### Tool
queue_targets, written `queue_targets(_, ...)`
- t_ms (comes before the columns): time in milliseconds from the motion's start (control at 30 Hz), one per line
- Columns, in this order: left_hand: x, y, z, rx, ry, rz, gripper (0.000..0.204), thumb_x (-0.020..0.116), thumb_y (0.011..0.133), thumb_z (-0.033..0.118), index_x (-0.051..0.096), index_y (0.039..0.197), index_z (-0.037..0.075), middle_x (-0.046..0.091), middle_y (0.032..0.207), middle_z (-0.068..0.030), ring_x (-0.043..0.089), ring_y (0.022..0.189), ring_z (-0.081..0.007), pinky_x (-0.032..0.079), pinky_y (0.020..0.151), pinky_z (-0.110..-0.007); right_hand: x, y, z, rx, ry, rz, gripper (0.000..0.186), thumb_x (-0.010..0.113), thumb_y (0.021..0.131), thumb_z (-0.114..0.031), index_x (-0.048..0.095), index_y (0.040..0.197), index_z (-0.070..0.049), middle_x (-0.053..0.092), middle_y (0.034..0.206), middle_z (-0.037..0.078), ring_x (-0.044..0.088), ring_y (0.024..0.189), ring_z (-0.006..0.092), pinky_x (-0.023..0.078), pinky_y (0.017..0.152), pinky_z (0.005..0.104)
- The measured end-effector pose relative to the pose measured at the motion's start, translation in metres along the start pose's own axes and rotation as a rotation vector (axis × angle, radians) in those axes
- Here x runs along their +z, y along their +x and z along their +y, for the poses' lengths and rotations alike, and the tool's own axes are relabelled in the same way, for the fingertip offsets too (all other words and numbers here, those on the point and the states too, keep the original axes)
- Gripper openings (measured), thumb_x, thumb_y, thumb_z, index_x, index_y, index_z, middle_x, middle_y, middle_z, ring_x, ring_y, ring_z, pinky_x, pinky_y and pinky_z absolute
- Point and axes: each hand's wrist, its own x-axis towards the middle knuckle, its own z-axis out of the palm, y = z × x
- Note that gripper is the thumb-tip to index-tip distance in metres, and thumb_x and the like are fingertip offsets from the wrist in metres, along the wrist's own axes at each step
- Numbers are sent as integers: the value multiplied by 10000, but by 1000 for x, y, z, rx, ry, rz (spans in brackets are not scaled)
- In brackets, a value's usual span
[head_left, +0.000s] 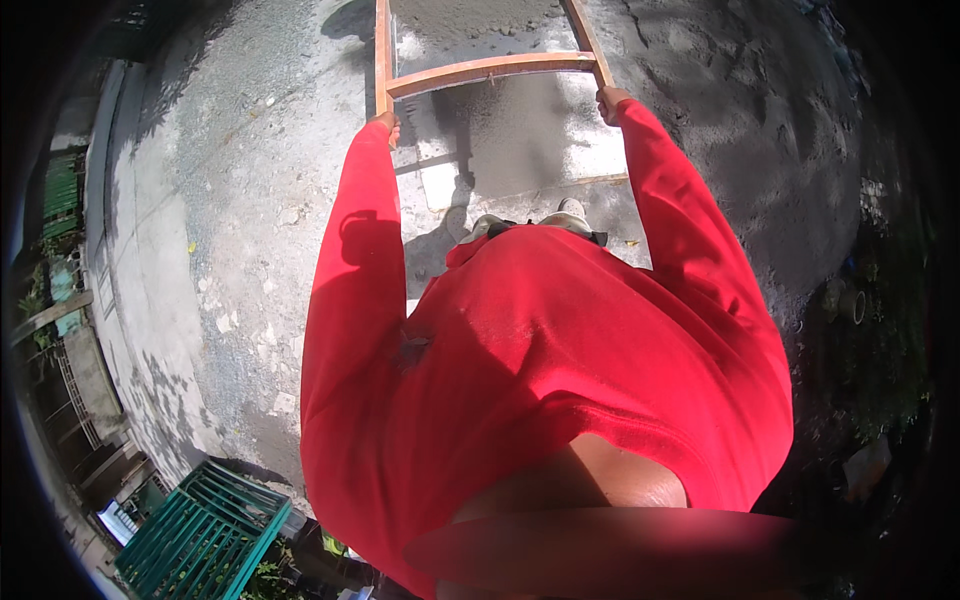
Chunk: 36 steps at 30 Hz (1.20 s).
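My left hand (pixel 388 127) is closed around the near end of the left rail of a reddish-brown wooden frame (pixel 490 70). The end of the right rail sits in my right hand (pixel 611 104), whose fingers are wrapped round it. A slightly bowed crossbar joins the two rails just beyond my hands, and the far part of the frame runs out of view at the top. Grey, wet-looking mortar or sand (pixel 475 18) shows between the rails past the crossbar; whether it lies in the frame or below it I cannot tell. Both arms reach forward in red sleeves.
Below the frame lies a pale flat surface (pixel 592 150) with a grey smeared patch, just ahead of my shoes (pixel 571 209). Rough grey ground (pixel 250 200) spreads left, darker uneven ground (pixel 745 130) right. A green slatted metal rack (pixel 205 530) stands lower left; plants (pixel 890 340) border the right.
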Motion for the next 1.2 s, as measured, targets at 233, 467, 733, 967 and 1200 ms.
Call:
queue_targets(233,7,-22,-104,34,93,43,130,539,629,149,510,631,23,491,508,-58,482,420,-147,371,379,-277,3,-25,110,47,89,-32,59,454,651,-53,403,622,-50,381,474,30,378,381,149,270,334,285)
queue_targets(467,39,-58,-263,26,-33,6,145,532,622,148,516,656,7,481,490,-42,453,385,-135,333,361,-279,-39,-60,268,-120,-302,230,213,513,649,-171,514,680,40,482,482,76,469,382,162,360,349,298)
queue_targets(733,27,11,-110,10,101,47,218,511,651,214,545,737,17,554,637,-75,527,525,-170,407,489,-319,-11,10,112,-175,-409,-48,79,415,675,-76,449,605,-64,379,443,39,381,363,158,278,338,288)
queue_targets(967,1,9,3,23,81,-34,114,488,670,183,508,683,71,459,553,-6,441,453,-120,356,410,-302,-4,1,-3,-64,-186,-50,64,469,653,-59,412,639,-87,350,474,18,355,377,137,260,334,277)
queue_targets(1200,36,-48,-210,-103,127,101,244,550,598,152,532,740,-45,527,572,-107,496,463,-207,396,468,-328,-25,-22,233,-21,-113,148,101,462,648,-71,434,555,-44,385,441,40,379,352,163,274,327,296)
